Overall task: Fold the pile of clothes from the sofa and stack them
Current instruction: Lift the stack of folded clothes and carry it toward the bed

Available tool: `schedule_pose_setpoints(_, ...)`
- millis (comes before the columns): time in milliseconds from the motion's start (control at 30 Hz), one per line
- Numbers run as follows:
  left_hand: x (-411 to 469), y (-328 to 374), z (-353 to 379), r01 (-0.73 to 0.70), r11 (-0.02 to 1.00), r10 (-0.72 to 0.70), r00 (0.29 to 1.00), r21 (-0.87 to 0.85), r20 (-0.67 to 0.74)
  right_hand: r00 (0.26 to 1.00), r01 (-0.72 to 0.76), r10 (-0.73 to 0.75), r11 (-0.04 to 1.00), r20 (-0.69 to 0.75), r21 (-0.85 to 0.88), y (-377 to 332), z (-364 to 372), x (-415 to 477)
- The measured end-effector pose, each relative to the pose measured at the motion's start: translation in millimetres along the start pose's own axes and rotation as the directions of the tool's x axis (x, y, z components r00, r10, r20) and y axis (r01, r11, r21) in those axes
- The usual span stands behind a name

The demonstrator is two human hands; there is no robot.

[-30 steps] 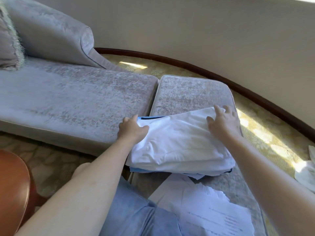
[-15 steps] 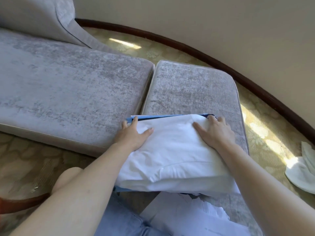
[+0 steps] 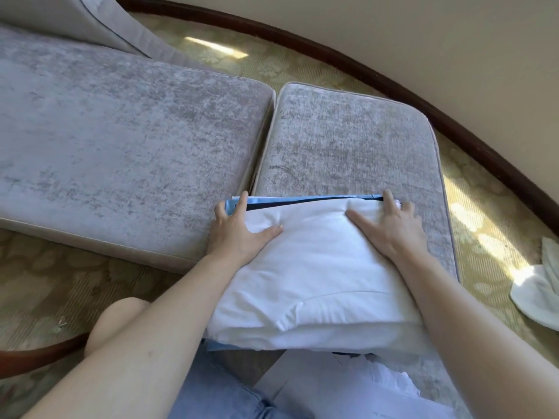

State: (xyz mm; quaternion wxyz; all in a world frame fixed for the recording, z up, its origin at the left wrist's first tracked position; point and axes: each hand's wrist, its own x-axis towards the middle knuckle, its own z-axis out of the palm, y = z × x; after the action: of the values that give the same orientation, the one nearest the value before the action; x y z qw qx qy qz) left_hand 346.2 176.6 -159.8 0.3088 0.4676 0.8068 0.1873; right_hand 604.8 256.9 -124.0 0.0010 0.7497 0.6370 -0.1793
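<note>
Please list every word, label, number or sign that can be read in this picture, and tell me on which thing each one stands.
None can be read.
Crumpled white sheet at the bottom of the view: faint grey marks near its lower edge, too blurred to read.
Folded white garment and grey velvet cushion: no print visible.

both arms extended, left hand (image 3: 239, 234) and right hand (image 3: 390, 228) flat, fingers spread

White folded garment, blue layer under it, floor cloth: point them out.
white folded garment (image 3: 317, 267), head view, centre of top face
blue layer (image 3: 231, 206), head view, far left corner
floor cloth (image 3: 535, 297), head view, its middle
</note>
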Motion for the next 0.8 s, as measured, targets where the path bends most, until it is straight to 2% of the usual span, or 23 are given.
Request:
schedule_pose_setpoints(100,2.2,1.0,-2.1,-0.003,1.000,0.003,1.000,-0.003,0.017,1.000,-0.011,0.012,1.000,-0.024,0.018,-4.0,-0.9,-0.4)
schedule_pose_setpoints(233,-7.9,5.1,-3.4,-0.150,0.987,0.155,0.980,0.051,-0.128,0.988,0.029,-0.016,0.997,-0.156,0.078,-2.9,3.8,-8.2)
schedule_pose_setpoints(333,-10.2,6.3,-5.3,-0.165,0.986,0.167,0.976,0.023,-0.137,0.983,0.052,-0.030,0.992,-0.181,0.119,-3.4,4.1,-12.7)
schedule_pose_setpoints(533,-10.3,8.3,-9.5,0.000,0.999,0.000,1.000,-0.038,-0.016,0.990,0.073,-0.057,0.989,-0.125,0.128,-2.7,-2.2,-12.9)
schedule_pose_setpoints(800,-12.9,9.1,-8.9,-0.032,0.996,0.031,0.999,-0.078,-0.018,0.997,0.061,-0.063,0.997,0.042,0.048,2.5,-13.0,1.5)
